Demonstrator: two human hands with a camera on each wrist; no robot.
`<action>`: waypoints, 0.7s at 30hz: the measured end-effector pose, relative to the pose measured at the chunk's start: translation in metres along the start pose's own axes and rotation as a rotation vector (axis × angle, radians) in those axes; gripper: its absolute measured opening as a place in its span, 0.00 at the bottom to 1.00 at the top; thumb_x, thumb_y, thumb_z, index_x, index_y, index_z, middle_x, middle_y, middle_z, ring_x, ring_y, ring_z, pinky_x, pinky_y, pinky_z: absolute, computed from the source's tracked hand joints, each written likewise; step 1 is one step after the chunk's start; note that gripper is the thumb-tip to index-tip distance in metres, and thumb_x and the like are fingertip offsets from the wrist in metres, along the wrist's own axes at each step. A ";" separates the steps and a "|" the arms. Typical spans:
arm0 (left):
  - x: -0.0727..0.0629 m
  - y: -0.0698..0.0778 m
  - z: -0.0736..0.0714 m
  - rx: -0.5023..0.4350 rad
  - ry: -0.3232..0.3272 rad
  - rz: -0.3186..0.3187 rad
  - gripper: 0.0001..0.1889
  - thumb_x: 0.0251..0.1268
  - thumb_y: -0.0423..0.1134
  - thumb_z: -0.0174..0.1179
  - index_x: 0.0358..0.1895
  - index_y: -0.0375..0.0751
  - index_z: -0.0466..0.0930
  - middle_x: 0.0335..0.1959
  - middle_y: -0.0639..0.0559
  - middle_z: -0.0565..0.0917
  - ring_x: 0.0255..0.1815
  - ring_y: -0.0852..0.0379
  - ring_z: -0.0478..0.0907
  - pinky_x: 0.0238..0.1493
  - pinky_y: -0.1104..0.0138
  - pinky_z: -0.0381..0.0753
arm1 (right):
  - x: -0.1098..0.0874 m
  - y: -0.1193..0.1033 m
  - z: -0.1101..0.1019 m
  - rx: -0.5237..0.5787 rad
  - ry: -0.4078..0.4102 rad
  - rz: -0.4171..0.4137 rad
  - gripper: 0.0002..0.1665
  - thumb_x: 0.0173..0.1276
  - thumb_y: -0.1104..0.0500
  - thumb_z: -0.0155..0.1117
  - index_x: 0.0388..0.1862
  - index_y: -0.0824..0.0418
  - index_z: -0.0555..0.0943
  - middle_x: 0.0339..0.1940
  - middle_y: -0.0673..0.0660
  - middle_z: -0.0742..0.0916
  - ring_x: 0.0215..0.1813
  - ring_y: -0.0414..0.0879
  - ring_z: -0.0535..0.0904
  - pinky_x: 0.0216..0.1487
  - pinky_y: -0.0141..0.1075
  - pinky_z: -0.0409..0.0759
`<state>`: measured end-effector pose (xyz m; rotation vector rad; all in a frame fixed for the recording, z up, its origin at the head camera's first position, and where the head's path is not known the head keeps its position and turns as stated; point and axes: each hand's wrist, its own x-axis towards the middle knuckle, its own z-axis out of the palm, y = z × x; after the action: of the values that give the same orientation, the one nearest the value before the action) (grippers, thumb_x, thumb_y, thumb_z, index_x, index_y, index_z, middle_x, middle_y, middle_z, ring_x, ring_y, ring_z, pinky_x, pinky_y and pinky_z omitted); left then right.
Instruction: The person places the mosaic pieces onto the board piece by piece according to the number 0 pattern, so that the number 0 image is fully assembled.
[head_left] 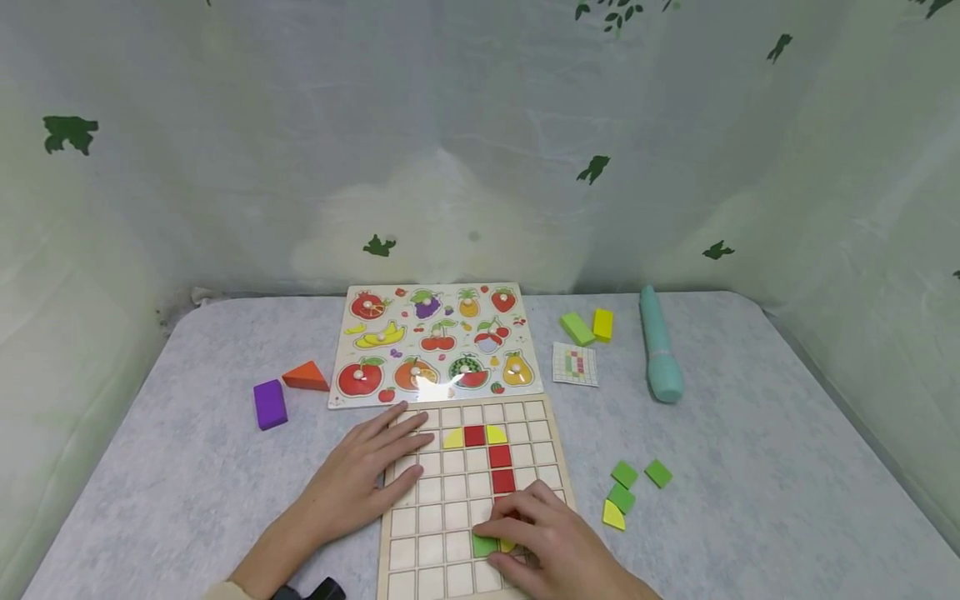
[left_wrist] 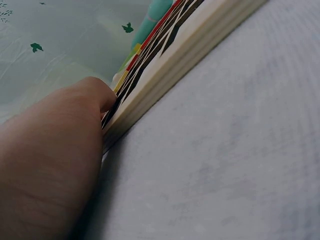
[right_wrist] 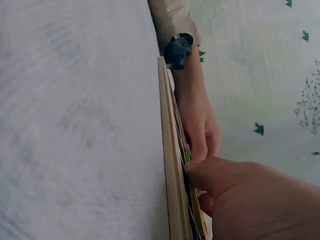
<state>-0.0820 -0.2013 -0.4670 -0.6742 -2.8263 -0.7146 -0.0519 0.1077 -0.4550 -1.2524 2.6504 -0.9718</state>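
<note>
A wooden grid board (head_left: 430, 548) lies flat on the table. My left hand (head_left: 360, 471) rests over its left edge with the fingers straight and spread. Near the board's lower right, my right hand (head_left: 551, 542) pinches a green square tile (head_left: 483, 546) between thumb and fingers, at a grid cell. A yellow quarter-round tile (head_left: 507, 546) shows right beside it, partly hidden by the fingers. Further up the grid sit a red square tile (head_left: 474, 436) between a left yellow tile (head_left: 453, 438) and a right yellow tile (head_left: 496, 434), with a column of red tiles (head_left: 502, 481) below.
Right of the board lie loose green tiles (head_left: 624, 474) and a yellow quarter tile (head_left: 613, 515). Behind are a pattern card (head_left: 575, 364), green block (head_left: 577, 328), yellow block (head_left: 603, 325), teal cylindrical object (head_left: 658, 354) and fruit puzzle (head_left: 465, 333). Purple (head_left: 270, 405) and orange (head_left: 306, 376) blocks lie left.
</note>
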 end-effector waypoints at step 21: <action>0.000 -0.002 0.001 -0.010 0.002 -0.006 0.25 0.70 0.54 0.65 0.69 0.62 0.79 0.76 0.65 0.71 0.82 0.52 0.58 0.73 0.42 0.68 | -0.019 0.035 -0.051 -0.007 0.058 0.084 0.14 0.70 0.50 0.73 0.52 0.34 0.86 0.50 0.31 0.82 0.52 0.32 0.71 0.50 0.32 0.79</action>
<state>-0.0825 -0.2020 -0.4688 -0.6661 -2.8266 -0.7299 -0.0783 0.1643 -0.4382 -1.1207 2.7272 -1.0024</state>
